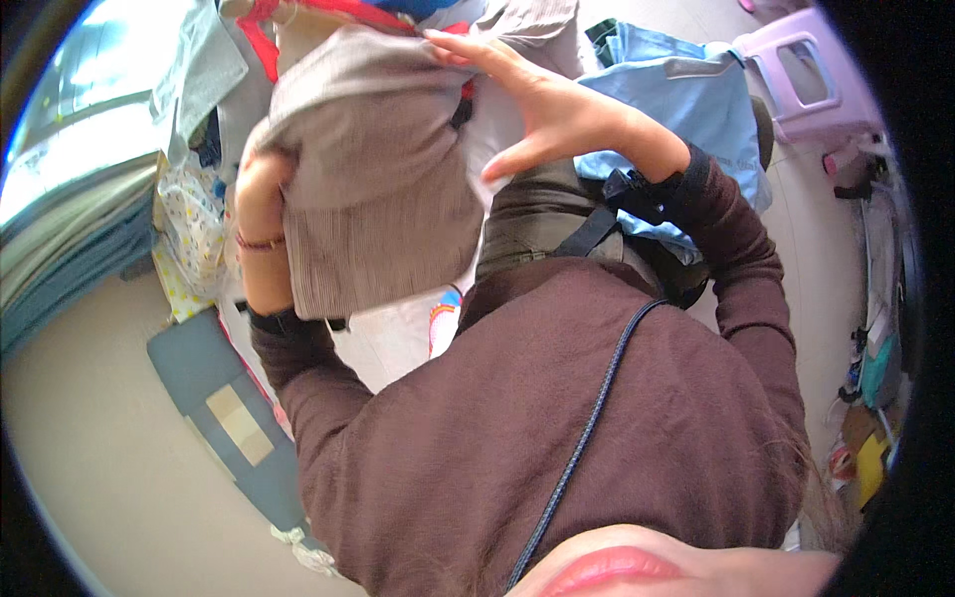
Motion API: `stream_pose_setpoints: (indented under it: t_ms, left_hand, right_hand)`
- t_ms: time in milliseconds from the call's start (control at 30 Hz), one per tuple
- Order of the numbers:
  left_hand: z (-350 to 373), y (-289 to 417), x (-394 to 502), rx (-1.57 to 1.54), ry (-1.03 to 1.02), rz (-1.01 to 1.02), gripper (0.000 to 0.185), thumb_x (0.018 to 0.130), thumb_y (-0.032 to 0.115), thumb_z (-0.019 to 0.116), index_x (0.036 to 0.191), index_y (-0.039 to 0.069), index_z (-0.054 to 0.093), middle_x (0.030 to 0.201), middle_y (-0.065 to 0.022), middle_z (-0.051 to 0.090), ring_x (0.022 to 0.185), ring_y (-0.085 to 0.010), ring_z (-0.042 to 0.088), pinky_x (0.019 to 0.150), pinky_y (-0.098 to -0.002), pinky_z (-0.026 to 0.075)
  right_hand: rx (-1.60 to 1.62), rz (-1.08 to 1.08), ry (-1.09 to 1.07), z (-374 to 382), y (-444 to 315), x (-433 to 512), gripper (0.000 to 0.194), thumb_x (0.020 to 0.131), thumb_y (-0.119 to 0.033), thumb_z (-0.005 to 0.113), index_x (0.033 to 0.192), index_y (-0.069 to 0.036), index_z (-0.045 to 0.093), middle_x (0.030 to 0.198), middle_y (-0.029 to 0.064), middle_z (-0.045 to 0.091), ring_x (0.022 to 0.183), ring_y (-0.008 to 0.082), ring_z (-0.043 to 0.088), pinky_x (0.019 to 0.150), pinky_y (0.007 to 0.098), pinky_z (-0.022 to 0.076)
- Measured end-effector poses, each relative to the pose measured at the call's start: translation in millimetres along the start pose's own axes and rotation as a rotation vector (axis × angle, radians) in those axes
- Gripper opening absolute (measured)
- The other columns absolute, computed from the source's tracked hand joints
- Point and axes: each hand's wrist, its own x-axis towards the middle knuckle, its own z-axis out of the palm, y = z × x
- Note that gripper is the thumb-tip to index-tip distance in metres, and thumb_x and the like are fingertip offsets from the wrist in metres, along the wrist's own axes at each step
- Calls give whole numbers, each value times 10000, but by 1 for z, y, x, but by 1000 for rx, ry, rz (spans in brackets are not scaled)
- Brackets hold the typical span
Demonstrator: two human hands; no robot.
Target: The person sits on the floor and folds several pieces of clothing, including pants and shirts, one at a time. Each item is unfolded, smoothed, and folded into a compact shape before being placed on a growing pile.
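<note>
A grey-brown ribbed garment [373, 186], slightly blurred, is bunched at its upper part, and its ribbed lower part spreads in front of me. At its left edge my left hand [262, 183] holds it, the fingers hidden in the folds. My right hand [533, 112] is spread, thumb well apart from the fingers. Its fingertips are by the garment's upper right edge; whether they touch it I cannot tell. Red straps or cloth [261, 45] show behind the garment at the top.
A light blue fabric bag [671, 112] lies beyond my right forearm, near a lilac plastic stool [835, 82]. Patterned cloth [190, 231] and folded textiles [82, 246] are at the left. A blue-grey flat item [194, 354] lies on the floor.
</note>
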Motion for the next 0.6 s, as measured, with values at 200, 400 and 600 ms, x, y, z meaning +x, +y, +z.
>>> stream_pose_setpoints:
  t_ms: [200, 400, 600]
  left_hand:
    - [64, 115, 124, -169, -326, 140, 250, 882, 190, 592, 1031, -6, 636, 1030, -122, 663, 895, -191, 647, 789, -313, 524]
    - [103, 172, 195, -662, -951, 257, 399, 994, 310, 424, 1199, -6, 557, 1149, -154, 632, 1098, -249, 587, 937, -413, 468]
    - [159, 190, 188, -325, -553, 475, 713, 998, 579, 248, 1333, -11, 468, 1281, -195, 550, 1217, -311, 512, 995, -463, 444]
  right_hand:
    - [-79, -59, 346, -78, -38, 93, 712, 756, -309, 721, 1330, -37, 399, 1186, 177, 533, 1080, 288, 541, 942, 393, 451]
    - [146, 428, 729, -195, -56, 146, 326, 919, -173, 517, 1185, -14, 617, 999, 104, 671, 872, 171, 638, 760, 301, 518]
    - [27, 141, 675, -262, -72, 164, 290, 927, -152, 538, 1150, -5, 651, 1018, 87, 678, 942, 167, 625, 811, 293, 508]
